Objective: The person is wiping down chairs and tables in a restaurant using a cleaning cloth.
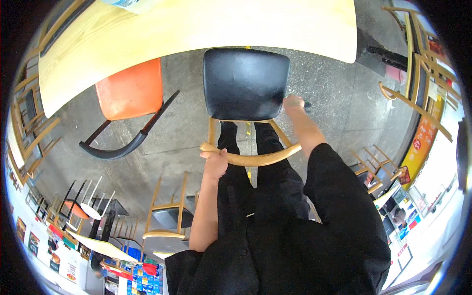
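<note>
A wooden chair with a black padded seat stands right in front of me, its far edge at the table's near edge. My left hand is closed round the left end of its curved wooden backrest. Beside the right edge of the seat, my right hand is closed. A small dark bit shows just past its fingers, too little to name. Whether this hand grips the seat edge or that dark thing is hard to see.
A pale wood table spans the far side. Left of my chair, an orange-seated chair with a black backrest is partly under it. Behind me stands another dark-seated wooden chair. More chairs line both sides over the grey floor.
</note>
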Available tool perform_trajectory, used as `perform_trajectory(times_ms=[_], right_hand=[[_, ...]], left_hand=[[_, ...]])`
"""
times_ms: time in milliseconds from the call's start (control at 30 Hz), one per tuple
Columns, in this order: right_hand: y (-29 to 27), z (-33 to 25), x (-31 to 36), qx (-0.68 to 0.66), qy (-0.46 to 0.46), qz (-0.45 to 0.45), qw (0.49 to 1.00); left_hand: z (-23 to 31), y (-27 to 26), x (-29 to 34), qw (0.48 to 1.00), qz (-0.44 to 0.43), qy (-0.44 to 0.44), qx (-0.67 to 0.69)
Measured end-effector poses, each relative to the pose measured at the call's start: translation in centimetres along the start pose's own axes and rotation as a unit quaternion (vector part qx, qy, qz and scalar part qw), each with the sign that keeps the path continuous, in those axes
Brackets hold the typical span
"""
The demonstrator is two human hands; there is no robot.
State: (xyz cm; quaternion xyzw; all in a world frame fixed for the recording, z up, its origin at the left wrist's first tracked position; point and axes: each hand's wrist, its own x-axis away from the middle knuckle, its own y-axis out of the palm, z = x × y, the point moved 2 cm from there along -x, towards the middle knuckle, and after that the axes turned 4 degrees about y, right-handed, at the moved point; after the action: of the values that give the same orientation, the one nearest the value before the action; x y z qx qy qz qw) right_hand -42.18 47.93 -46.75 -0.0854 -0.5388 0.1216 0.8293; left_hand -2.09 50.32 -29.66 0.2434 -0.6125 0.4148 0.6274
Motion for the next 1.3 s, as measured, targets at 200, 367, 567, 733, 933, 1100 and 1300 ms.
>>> perform_trajectory(times_ms=[200,367,567,733,933,1100,1300], right_hand=[[-4.6,-4.4,2.6,-0.508,-0.015,0.346,0.789],[-5.8,-15.2,2.6,-0.510,-0.204,0.259,0.795],[-5.7,-15.9,7.5,-0.023,-0.500,0.169,0.849],[3.2,-0.9,-0.8,-0.226,-0.220,0.070,0.947],[3.7,6.8,-1.3,-0.413,0.048,0.108,0.903],[4.5,9.5,4.6,-0.599,0.073,0.174,0.778],[-7.1,2.3,18.5,-0.658,-0.058,0.194,0.725]], left_hand=[[-3.3,-0.3,-2.9,0.988,0.002,0.134,-0.077],[-1.6,0.9,-2.8,0.992,0.000,0.115,-0.061],[-2.3,-1.1,-0.7,0.997,0.032,0.058,-0.047],[-0.1,1.8,-1.8,0.998,-0.016,0.045,-0.033],[1.3,-0.7,1.0,0.999,0.003,0.024,-0.030],[3.9,0.1,1.6,0.997,-0.054,0.010,-0.056],[2.3,-0.3,0.6,0.997,-0.002,-0.074,-0.024]])
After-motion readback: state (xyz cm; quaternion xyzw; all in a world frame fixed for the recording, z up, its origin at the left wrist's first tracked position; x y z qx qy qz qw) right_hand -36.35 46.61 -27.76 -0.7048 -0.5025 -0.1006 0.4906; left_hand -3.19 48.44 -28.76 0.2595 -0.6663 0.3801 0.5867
